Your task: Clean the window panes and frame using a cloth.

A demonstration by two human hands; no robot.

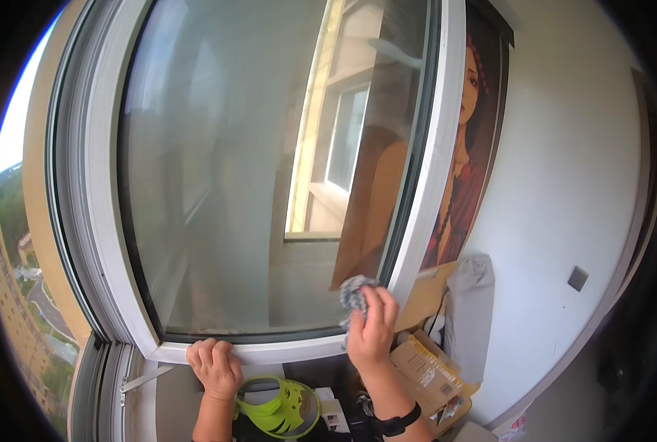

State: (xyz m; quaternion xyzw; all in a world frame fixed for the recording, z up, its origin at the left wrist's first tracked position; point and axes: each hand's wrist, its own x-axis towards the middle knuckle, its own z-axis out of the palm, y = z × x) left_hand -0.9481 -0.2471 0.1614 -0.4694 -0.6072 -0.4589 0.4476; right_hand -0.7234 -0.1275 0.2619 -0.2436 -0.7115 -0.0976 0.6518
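Note:
A casement window sash with a white frame (105,221) swings inward and fills the middle of the view. Its glass pane (229,210) carries reflections of a building and a window. My left hand (214,366) grips the sash's bottom rail near its left part, fingers curled over the edge. In my right hand (373,326) is a bunched grey and white cloth (355,295), against the lower right corner of the pane. A dark band circles my right wrist. Part of the cloth hangs behind my fingers.
Below the sash lie a lime-green plastic object (284,408) and a cardboard box (428,371). A grey-wrapped item (470,315) leans against the white wall (549,182), beside a portrait picture (466,166). A metal window stay (147,379) joins the lower left. Outdoors at left, the ground is far below.

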